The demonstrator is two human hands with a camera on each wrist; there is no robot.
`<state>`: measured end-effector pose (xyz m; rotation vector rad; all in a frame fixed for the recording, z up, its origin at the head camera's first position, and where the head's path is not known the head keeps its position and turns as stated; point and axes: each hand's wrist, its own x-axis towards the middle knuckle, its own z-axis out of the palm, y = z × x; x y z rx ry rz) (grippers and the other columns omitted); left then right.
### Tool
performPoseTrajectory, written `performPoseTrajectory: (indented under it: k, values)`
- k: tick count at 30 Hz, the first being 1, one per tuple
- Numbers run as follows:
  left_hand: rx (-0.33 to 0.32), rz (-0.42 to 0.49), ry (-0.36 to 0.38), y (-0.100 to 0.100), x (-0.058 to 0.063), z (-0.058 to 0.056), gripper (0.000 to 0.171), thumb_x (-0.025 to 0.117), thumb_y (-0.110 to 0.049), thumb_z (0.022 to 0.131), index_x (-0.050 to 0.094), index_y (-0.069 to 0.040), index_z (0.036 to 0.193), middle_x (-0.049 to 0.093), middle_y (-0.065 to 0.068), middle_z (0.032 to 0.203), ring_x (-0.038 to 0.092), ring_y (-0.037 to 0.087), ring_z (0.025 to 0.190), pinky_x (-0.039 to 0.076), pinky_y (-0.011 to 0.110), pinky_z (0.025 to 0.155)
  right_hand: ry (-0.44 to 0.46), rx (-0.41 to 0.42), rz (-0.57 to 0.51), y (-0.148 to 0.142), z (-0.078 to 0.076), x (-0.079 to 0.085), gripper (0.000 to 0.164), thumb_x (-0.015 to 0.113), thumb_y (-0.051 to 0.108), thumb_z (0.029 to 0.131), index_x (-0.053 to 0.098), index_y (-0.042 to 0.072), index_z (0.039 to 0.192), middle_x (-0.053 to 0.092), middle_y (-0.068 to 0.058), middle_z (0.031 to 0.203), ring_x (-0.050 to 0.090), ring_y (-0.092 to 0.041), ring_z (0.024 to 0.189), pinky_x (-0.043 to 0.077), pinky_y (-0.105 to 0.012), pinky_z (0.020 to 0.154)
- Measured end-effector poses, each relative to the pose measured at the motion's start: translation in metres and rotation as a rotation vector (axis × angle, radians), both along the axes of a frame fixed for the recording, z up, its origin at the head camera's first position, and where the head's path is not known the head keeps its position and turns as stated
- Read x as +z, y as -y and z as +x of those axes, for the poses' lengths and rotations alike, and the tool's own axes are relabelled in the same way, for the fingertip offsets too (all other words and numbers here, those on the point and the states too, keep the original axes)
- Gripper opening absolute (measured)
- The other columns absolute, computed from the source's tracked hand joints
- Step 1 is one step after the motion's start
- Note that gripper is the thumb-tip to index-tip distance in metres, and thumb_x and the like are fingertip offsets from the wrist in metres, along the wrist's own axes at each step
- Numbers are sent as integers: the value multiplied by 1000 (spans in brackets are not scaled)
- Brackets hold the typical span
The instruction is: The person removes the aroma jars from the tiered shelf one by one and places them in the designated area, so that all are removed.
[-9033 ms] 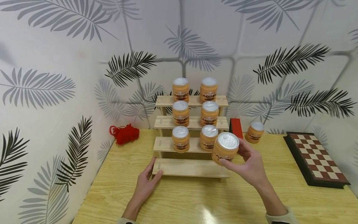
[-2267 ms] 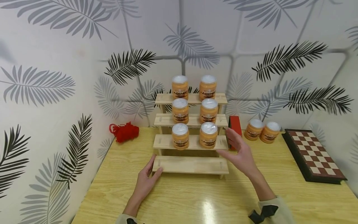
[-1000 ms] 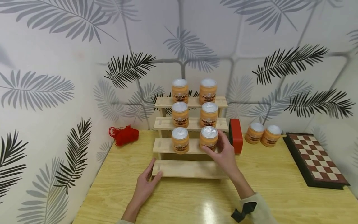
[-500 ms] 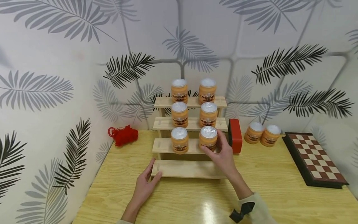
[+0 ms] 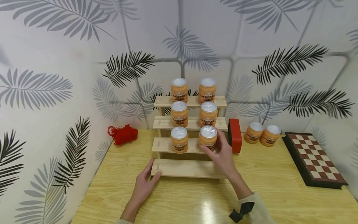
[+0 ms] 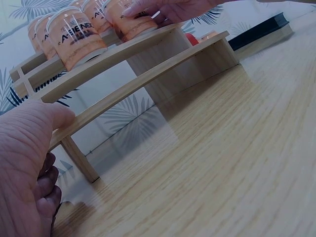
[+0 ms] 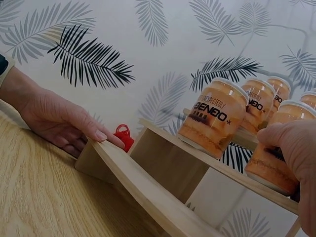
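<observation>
A four-tier stepped wooden rack [image 5: 184, 168] stands on the table. Pairs of orange cans with silver lids occupy its upper three tiers, such as the can [image 5: 179, 143] at the third tier's left. My left hand [image 5: 144, 185] grips the left end of the lowest shelf. In the left wrist view its thumb lies on top of the board and the other fingers curl below. Around the third tier's right-hand can [image 5: 207, 140], my right hand [image 5: 225, 158] has its thumb in front and fingers at the right side. The right wrist view shows that can [image 7: 266, 168] upright at the shelf.
A red box [image 5: 235, 136] stands close to the rack's right side. Beyond it are two more orange cans [image 5: 253, 133] side by side, then a chessboard [image 5: 316, 158] at the far right. Red yarn [image 5: 123, 134] lies at the back left. A patterned wall rises behind.
Nine seconds ago my right hand held another can before the rack; a second can now stands beside the red box. My right hand has since moved onto the third-tier can. My left hand stayed.
</observation>
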<state>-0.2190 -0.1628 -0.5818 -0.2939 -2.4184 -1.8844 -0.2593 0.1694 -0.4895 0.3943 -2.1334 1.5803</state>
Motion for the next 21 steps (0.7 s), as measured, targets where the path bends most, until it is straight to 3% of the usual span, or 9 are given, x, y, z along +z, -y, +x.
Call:
performPoseTrajectory:
  k: [21]
  values:
    - [8,-6,-5,-1,-2,-1,74,69,-30,103,33,-11,165,30,9,169,30,26,153,28,49,121,-11,5,-17,-1,-1,-2,79,89,10,85,49,18,153,64,-7,136,62,-20,117,52,-19,93]
